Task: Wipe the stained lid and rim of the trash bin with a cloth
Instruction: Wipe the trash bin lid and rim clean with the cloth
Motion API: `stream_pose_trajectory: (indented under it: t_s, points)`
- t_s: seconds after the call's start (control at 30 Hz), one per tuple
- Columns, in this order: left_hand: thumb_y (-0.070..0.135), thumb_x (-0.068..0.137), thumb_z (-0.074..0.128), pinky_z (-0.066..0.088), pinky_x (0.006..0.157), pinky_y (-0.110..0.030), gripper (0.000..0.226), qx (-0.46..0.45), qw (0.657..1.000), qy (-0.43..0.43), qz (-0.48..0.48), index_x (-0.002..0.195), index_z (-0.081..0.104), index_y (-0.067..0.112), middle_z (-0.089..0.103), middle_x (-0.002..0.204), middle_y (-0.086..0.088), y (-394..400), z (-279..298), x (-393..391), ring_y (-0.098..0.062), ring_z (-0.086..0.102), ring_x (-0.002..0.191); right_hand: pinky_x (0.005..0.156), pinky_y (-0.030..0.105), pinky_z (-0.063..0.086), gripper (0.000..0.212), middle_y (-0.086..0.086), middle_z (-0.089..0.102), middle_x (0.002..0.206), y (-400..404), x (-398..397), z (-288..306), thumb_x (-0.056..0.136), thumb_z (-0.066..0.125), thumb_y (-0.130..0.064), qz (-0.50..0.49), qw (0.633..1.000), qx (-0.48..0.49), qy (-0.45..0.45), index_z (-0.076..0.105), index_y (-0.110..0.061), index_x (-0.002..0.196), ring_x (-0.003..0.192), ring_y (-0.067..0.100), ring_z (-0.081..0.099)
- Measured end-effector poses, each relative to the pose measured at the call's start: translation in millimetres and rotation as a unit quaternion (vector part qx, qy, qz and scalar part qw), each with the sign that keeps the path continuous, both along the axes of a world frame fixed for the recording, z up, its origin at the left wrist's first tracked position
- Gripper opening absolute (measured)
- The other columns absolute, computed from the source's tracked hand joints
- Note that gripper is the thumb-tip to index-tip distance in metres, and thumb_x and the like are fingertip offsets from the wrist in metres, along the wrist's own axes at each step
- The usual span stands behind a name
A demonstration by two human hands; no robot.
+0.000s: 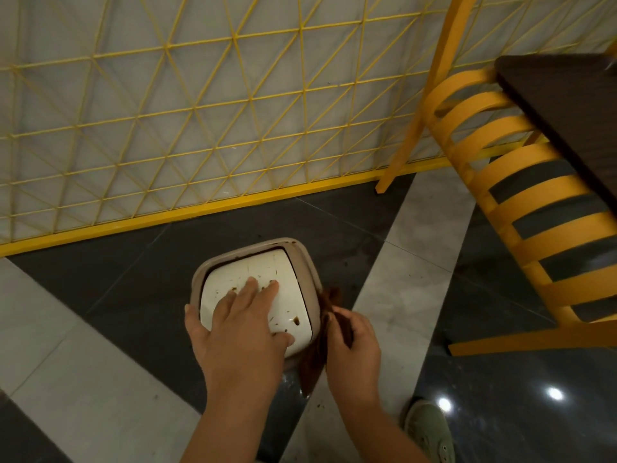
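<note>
Trash bin (302, 262) stands on the floor (100, 379), seen from straight above, near the yellow base rail of a wire-grid partition (187, 128). Its white lid (253, 272) is a rounded square, speckled with brown spots and smears; the largest blot lies near the lid's right near corner. A beige rim (309, 279) frames the lid, with a dark brown line of grime in the seam along the far and right edges. What is inside the bin cannot be told, since the lid is shut.

On the lid lies the left hand (240, 332), flat and spread: this grip is open, fingers pressing the white surface, thumb hooked over the bin's left edge, holding nothing. At the bin's right side the right hand (354, 349) has its grip closed on a dark brown cloth (320, 335), which is bunched against the rim's right edge and hangs down past the bin's near corner.

Beyond the bin, the floor shows dark glossy tiles and pale grey bands. Right of the bin stands a yellow slatted chair (521, 208), and past it the dark top of a desk (567, 105). Near the right forearm, a green shoe (430, 432) rests on the floor.
</note>
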State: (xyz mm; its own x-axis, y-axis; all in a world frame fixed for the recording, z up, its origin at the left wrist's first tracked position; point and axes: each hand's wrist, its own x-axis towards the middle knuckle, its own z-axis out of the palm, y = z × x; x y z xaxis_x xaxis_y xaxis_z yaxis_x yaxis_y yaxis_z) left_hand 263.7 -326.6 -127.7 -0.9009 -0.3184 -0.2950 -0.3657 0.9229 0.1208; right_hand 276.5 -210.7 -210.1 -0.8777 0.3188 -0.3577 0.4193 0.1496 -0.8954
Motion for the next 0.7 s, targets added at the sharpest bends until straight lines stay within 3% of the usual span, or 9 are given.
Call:
stream_pose_trajectory:
  t_s: [0.1, 0.23, 0.33, 0.4, 0.47, 0.57, 0.63, 0.7]
  points:
    - [0.048, 0.084, 0.060, -0.012, 0.112, -0.054, 0.074, 0.000, 1.000, -0.001, 0.000, 0.144, 0.016, 0.048, 0.011, 0.157, 0.016, 0.4, 0.4, -0.7, -0.010, 0.009, 0.145, 0.087, 0.011, 0.046, 0.023, -0.010, 0.061, 0.103, -4.8, 15.3, 11.6, 0.090, 0.060, -0.010, 0.019, 0.997, 0.025, 0.074, 0.065, -0.031, 0.099, 0.099, -0.003, 0.056]
    - [0.047, 0.086, 0.057, -0.012, 0.112, -0.053, 0.071, -0.008, 1.000, 0.004, -0.003, 0.144, 0.015, 0.047, 0.011, 0.157, 0.016, 1.6, 0.0, 0.9, -0.011, 0.008, 0.145, 0.088, 0.009, 0.043, 0.020, -0.014, 0.059, 0.106, -4.3, -12.0, 21.0, 0.090, 0.061, -0.016, 0.092, 0.984, 0.083, 0.125, 0.066, -0.029, 0.104, 0.100, -0.003, 0.055]
    - [0.046, 0.086, 0.057, -0.012, 0.112, -0.053, 0.072, -0.010, 1.000, -0.002, 0.003, 0.144, 0.014, 0.046, 0.010, 0.158, 0.015, 1.8, -0.4, -0.1, -0.011, 0.007, 0.146, 0.085, 0.008, 0.042, 0.020, -0.017, 0.058, 0.107, -1.9, -40.3, 18.2, 0.093, 0.056, -0.023, 0.108, 0.991, 0.059, 0.060, 0.066, -0.029, 0.109, 0.098, -0.003, 0.055]
    - [0.047, 0.086, 0.058, -0.012, 0.112, -0.054, 0.073, -0.012, 1.000, -0.003, 0.003, 0.144, 0.014, 0.046, 0.010, 0.157, 0.015, 2.3, 0.3, -0.9, -0.011, 0.007, 0.146, 0.087, 0.014, 0.045, 0.018, -0.013, 0.059, 0.106, 0.9, -43.0, 9.1, 0.094, 0.054, -0.022, 0.094, 0.995, 0.037, -0.001, 0.064, -0.032, 0.105, 0.096, 0.001, 0.057]
    - [0.047, 0.085, 0.059, -0.011, 0.112, -0.054, 0.074, -0.011, 1.000, 0.002, 0.001, 0.144, 0.014, 0.047, 0.011, 0.157, 0.016, 3.3, 0.3, -1.6, -0.010, 0.008, 0.146, 0.089, 0.020, 0.047, 0.020, -0.012, 0.059, 0.103, 5.3, -31.0, 3.5, 0.093, 0.054, -0.019, 0.100, 0.993, 0.063, -0.022, 0.061, -0.037, 0.098, 0.093, 0.002, 0.057]
    - [0.046, 0.085, 0.059, -0.012, 0.112, -0.055, 0.074, -0.004, 1.000, 0.003, 0.004, 0.144, 0.015, 0.047, 0.011, 0.157, 0.016, 0.2, -1.8, -3.3, -0.010, 0.006, 0.146, 0.090, 0.019, 0.046, 0.022, -0.012, 0.057, 0.101, 14.7, -2.0, -5.7, 0.091, 0.057, -0.016, 0.129, 0.986, 0.100, -0.042, 0.058, -0.038, 0.094, 0.092, 0.001, 0.055]
    - [0.044, 0.085, 0.059, -0.012, 0.112, -0.055, 0.073, 0.001, 1.000, 0.004, 0.003, 0.144, 0.014, 0.047, 0.009, 0.158, 0.016, -2.2, -2.9, -2.9, -0.010, 0.005, 0.146, 0.091, 0.018, 0.043, 0.017, -0.011, 0.058, 0.103, 20.1, 18.1, -13.9, 0.091, 0.060, -0.020, 0.206, 0.963, 0.140, -0.105, 0.057, -0.038, 0.091, 0.094, 0.003, 0.054]
    - [0.043, 0.086, 0.059, -0.013, 0.111, -0.055, 0.074, 0.009, 1.000, 0.006, 0.001, 0.144, 0.013, 0.047, 0.007, 0.158, 0.016, -3.1, -3.3, -0.6, -0.010, 0.003, 0.146, 0.089, 0.022, 0.043, 0.010, -0.006, 0.060, 0.105, 26.4, 28.0, -21.7, 0.091, 0.060, -0.025, 0.164, 0.963, 0.121, -0.175, 0.058, -0.034, 0.093, 0.092, 0.008, 0.055]
